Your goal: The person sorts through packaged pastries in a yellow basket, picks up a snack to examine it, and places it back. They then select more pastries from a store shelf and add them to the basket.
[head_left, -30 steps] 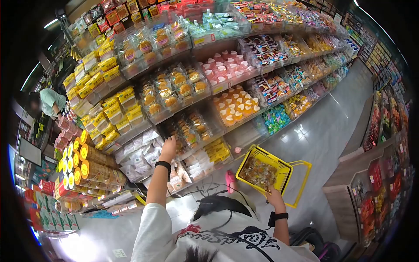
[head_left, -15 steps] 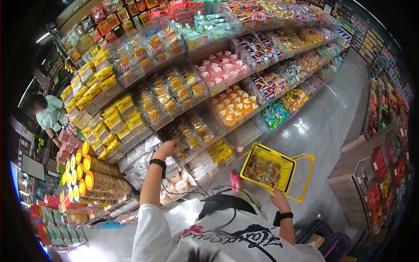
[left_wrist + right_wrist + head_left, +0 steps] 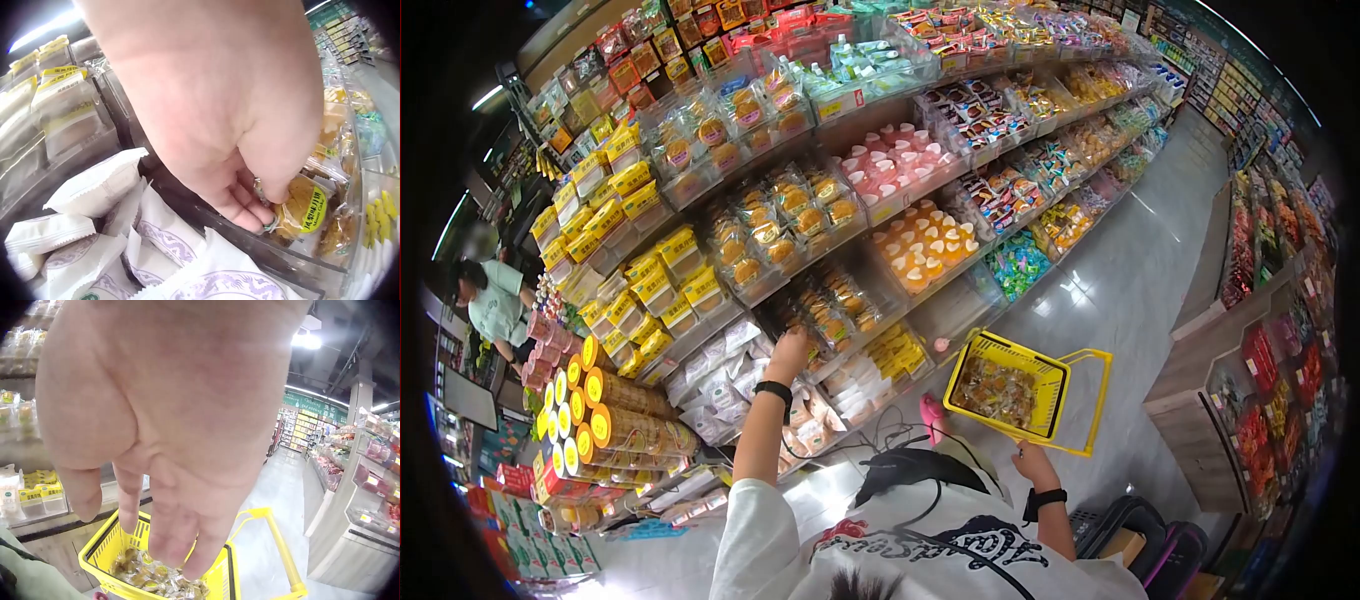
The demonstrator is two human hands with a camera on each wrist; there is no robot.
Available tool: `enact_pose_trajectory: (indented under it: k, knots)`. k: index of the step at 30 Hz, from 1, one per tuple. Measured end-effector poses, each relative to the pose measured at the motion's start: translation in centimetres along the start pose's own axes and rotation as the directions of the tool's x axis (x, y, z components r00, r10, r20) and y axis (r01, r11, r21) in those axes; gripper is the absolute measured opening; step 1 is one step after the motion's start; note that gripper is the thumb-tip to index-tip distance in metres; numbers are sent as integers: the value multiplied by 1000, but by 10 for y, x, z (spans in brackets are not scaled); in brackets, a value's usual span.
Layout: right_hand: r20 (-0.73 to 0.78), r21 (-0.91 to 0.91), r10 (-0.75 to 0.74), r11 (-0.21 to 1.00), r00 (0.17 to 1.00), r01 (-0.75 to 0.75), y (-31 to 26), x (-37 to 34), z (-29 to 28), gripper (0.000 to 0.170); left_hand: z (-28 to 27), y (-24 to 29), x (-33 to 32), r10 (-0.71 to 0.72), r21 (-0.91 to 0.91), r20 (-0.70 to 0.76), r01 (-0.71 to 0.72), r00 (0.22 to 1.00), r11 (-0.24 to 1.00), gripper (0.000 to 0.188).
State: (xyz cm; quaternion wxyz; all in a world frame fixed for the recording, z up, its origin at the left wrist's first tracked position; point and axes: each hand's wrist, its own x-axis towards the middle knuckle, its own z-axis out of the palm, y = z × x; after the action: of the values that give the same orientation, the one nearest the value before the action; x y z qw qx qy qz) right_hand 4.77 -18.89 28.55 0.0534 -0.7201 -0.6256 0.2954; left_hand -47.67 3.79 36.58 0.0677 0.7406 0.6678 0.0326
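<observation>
My left hand (image 3: 788, 352) reaches into a low shelf bin of wrapped moon cakes (image 3: 830, 318). In the left wrist view, thumb and fingers of that hand (image 3: 231, 125) pinch a moon cake (image 3: 299, 212) in a clear wrapper with a yellow-green label; the hand covers part of it. White packets with purple print (image 3: 169, 234) fill the bin beside it. At the near side of a yellow shopping basket (image 3: 1055, 405), my right hand (image 3: 1032, 463) holds nothing, its fingers hanging loosely. Many wrapped cakes (image 3: 153, 575) lie in the basket.
Stepped shelves carry yellow packets (image 3: 665, 275), pink jelly cups (image 3: 898, 160) and orange jelly cups (image 3: 925, 245). Stacked yellow-lidded tubs (image 3: 625, 410) stand at the left, with another person (image 3: 498, 300) beyond. A wooden display stand (image 3: 1200, 410) borders the aisle floor at the right.
My left hand shifted left, then back right and slightly down over the moon cakes. The right hand drew back from the basket's rim. The person at the far left has turned.
</observation>
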Motion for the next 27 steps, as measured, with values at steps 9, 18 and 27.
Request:
enact_pose_trajectory:
  k: [9,18,27]
  knots:
    - [26,-9,-33,999,999,33,9,-14,-4,31,29,8,-16,-11,264,-284,89,959,960,40]
    - [57,-41,-4,999,998,7,27,-60,-15,31,48,28,-26,-85,407,-319,217,944,887,50]
    - [170,-138,-94,983,981,118,36,-29,-31,31,40,74,-74,-34,233,-194,80,980,969,67]
